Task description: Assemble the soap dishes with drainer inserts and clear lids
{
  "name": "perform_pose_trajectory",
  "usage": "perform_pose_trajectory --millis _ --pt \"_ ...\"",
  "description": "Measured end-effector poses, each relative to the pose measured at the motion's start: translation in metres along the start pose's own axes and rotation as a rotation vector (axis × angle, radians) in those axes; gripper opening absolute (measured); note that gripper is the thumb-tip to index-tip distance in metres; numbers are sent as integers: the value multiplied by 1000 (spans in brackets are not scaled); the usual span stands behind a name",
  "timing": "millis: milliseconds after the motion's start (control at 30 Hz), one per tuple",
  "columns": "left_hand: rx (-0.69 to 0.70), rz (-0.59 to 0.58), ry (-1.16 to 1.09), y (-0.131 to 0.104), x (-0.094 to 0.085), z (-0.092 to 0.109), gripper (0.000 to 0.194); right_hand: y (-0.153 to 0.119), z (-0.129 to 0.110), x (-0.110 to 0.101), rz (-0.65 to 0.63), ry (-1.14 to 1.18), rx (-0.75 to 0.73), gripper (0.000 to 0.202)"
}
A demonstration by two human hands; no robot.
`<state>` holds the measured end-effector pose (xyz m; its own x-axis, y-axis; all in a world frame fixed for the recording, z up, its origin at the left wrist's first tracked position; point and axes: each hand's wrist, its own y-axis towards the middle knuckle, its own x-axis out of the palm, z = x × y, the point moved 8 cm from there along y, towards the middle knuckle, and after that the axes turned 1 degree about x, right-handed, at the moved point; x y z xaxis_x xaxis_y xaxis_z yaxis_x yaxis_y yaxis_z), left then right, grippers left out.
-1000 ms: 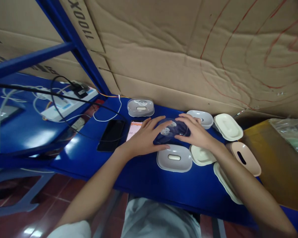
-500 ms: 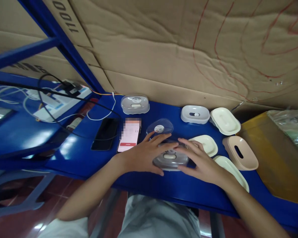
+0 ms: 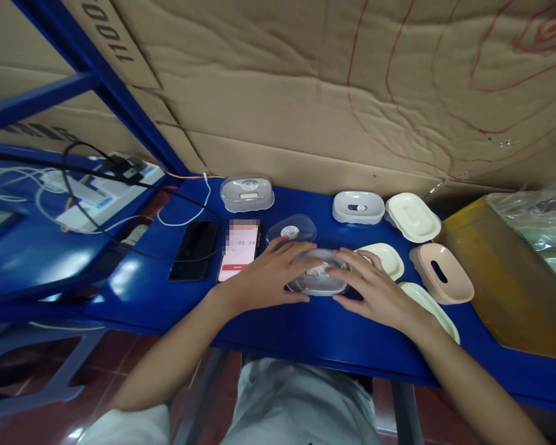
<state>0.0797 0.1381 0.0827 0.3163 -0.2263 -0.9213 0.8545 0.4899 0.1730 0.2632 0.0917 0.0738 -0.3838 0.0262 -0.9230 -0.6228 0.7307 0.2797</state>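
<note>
A soap box with a clear lid [image 3: 322, 284] is between my hands near the front of the blue table. A round sticker shows through under my fingertips. My left hand [image 3: 271, 275] curves around its left end, fingers over the top and thumb at the near side. From the right, my right hand [image 3: 373, 287] grips the other end the same way, fingertips on the lid. Just behind my left fingers lies a loose clear lid [image 3: 301, 227] with a white sticker. A cream tray [image 3: 387, 259] is partly hidden behind my right hand.
At the back stand a lidded soap box [image 3: 247, 195], a grey soap box [image 3: 358, 208] and a cream dish [image 3: 413, 217]. A pink soap box [image 3: 449, 278] and cream tray [image 3: 430, 309] sit right, beside a carton [image 3: 514, 284]. Two phones [image 3: 194, 250] and cables lie left.
The soap box between my hands has shifted slightly away from the table's front edge, and its white slot piece no longer shows. My hands have stayed around it. The view has shifted a little.
</note>
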Motion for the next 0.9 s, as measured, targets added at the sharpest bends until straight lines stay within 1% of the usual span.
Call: perform_pose_trajectory --millis 167,333,433,533,667,800,900 --pt "-61 -3 -86 -4 -3 -7 67 4 -4 -1 -2 11 -4 60" --pt "-150 -82 -221 -12 -5 -16 72 9 -11 4 -19 -13 -16 58" --pt "-164 -63 -271 -13 -5 -18 74 10 -11 8 -34 -18 5 59" --pt "-172 -36 -256 -12 -1 -21 76 9 -6 9 -31 -13 29 61" --pt "-169 -45 -223 -8 5 -22 76 7 -1 9 -25 -6 43 64" --pt "-157 -45 -188 -6 3 -20 73 6 -3 7 -12 -31 20 63" --pt "-140 -43 -140 -5 2 -17 71 6 -5 7 -25 -63 -4 67"
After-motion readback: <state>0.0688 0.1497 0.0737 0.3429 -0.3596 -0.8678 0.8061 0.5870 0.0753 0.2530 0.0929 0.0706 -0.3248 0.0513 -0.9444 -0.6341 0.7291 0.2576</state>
